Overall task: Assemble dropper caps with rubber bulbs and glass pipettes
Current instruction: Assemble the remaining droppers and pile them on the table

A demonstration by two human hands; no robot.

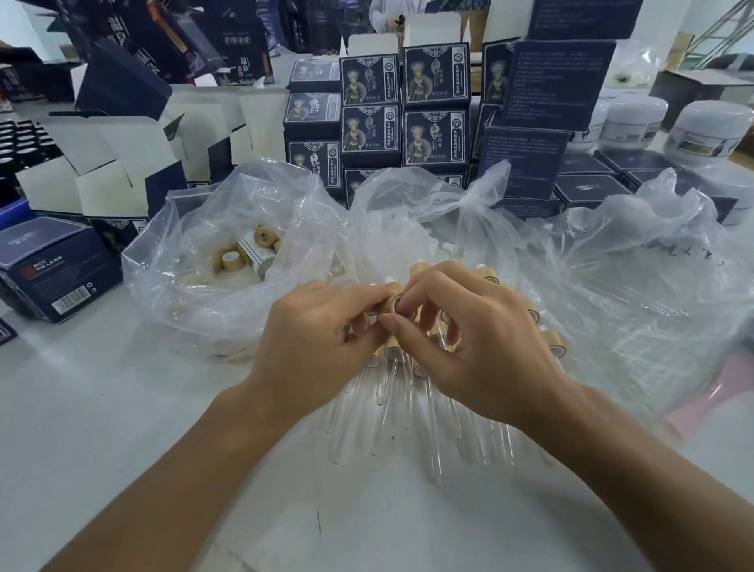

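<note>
Hands meet over the middle of the white bench [113, 427], both working on one wooden dropper cap [394, 301]. The left hand [321, 335] has its fingers curled and pinches the cap from the left side, while the right hand [468, 338] comes in from the right with thumb and forefinger pinching the cap's open end, its other fingers bent and hanging over the pile below. The cap is held just above a heap of assembled droppers [414, 396], whose wooden collars lie under the fingers and whose clear glass pipettes fan out toward the viewer on the bench top. Whether a rubber bulb already sits in the held cap cannot be told, since the fingers cover it. To the left of the hands, an open clear plastic bag [193, 268] holds loose wooden caps [262, 236] together with a small white-labelled roll. A second clear bag [420, 223] just behind the hands holds pale whitish pieces that are too blurred to name, and a third crumpled bag [651, 274] spreads out on the right. Behind the bags stand stacks of dark blue printed cartons [434, 106], some with open white flaps on the left side. White jars [710, 130] stand at the far right, and rows of dark bottles [2, 142] fill the far left edge.
</note>
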